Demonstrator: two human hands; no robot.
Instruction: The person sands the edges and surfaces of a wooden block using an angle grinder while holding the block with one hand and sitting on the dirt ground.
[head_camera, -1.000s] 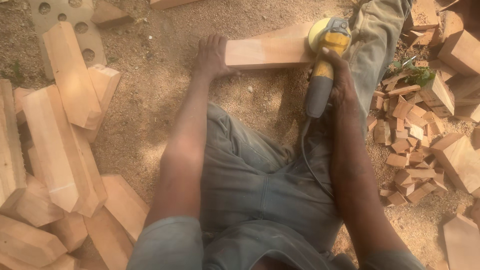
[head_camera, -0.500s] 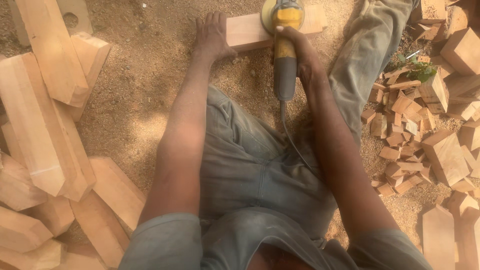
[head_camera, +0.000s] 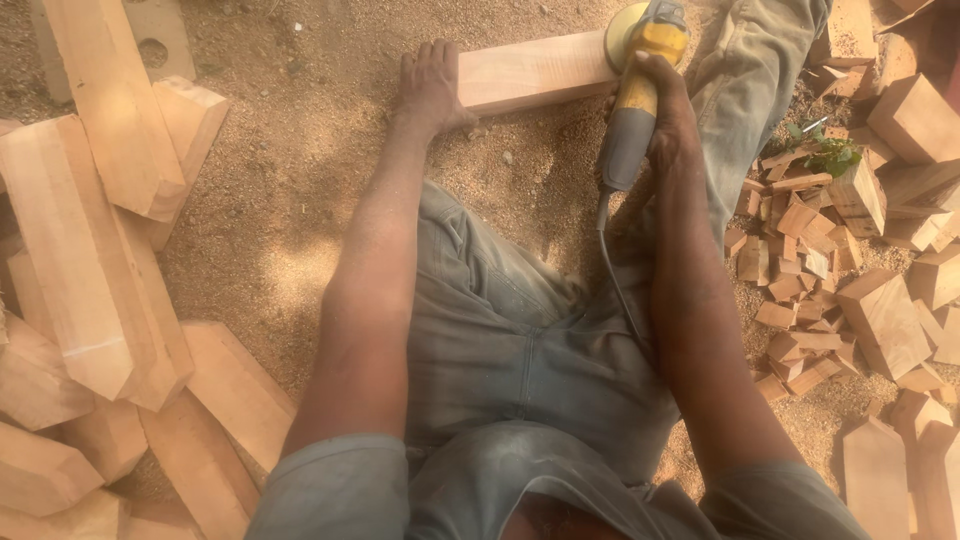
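Right hand (head_camera: 668, 115) round yellow grinder (head_camera: 640, 75) (disc down) — plank (head_camera: 535, 70)

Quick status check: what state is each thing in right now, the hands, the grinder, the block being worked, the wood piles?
Left hand: flat on the end of the block, pressing down.
Right hand: closed around the grinder body.
Grinder: disc down on the block's right end.
Block: lying flat on the sawdust ground.
Cord: slack, trailing over the lap.
Long blocks: piled at left.
Offcuts: scattered at right.

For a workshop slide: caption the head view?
Left hand steadies pale wooden block; right hand holds yellow-grey angle grinder on it.
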